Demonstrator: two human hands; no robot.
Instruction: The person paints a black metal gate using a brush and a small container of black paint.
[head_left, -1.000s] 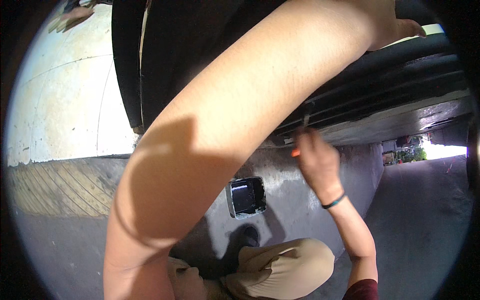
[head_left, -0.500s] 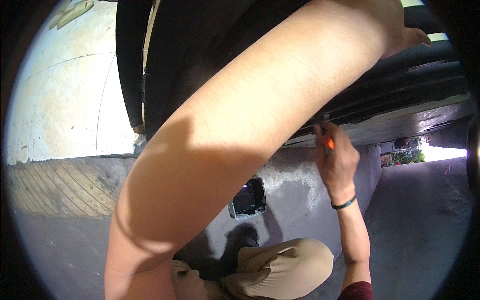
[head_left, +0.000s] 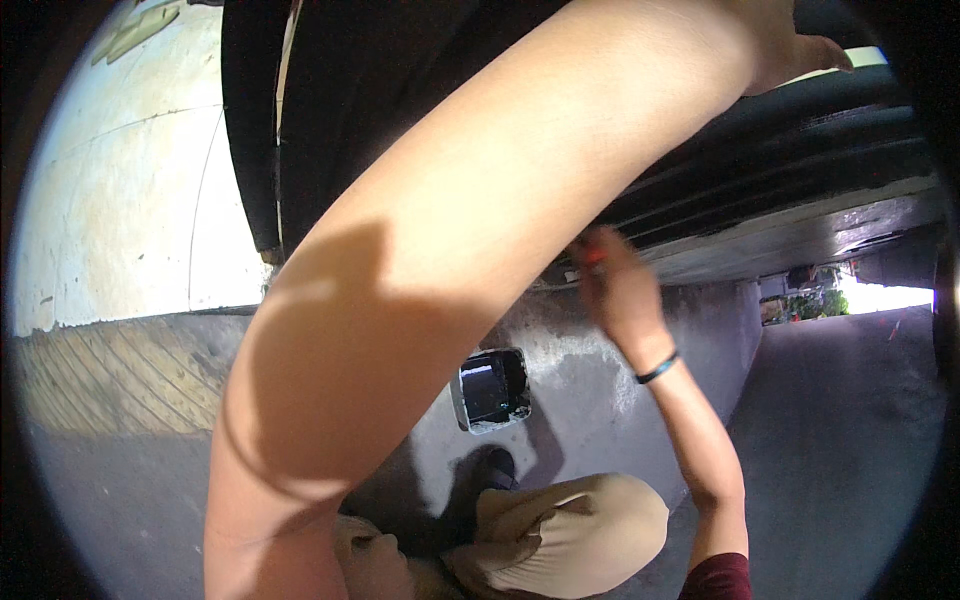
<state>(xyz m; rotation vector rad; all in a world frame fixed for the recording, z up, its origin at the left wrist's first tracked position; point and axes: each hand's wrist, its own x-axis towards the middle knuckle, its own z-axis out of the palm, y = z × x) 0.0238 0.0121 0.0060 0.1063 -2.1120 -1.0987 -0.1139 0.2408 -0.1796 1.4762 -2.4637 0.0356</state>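
My left arm stretches across the view to the upper right. There my left hand [head_left: 790, 50] lies against black, ridged slats [head_left: 800, 150], its thumb sticking out to the right. Its other fingers are hidden or cut off, so I cannot see whether they grip anything. Below the forearm, my right hand [head_left: 622, 295] is closed on a paintbrush [head_left: 595, 252] with an orange-red handle, blurred by motion. The brush's tip is hidden near the lower edge of the black slats. On the floor by my foot stands a squarish tub [head_left: 492, 390] with glossy black paint inside and smeared rims.
A pale tiled floor [head_left: 120, 200] lies beyond a grooved yellowish ramp [head_left: 130, 375] at the left. My bent knee [head_left: 580, 535] and dark shoe [head_left: 492, 468] are close to the tub. A grey pavement [head_left: 830, 430] stretches away at the right, with plants [head_left: 820, 305] far off.
My right hand has moved left with the paintbrush, along the bottom of the slats and closer to my left forearm. The left arm has shifted only slightly left with the view.
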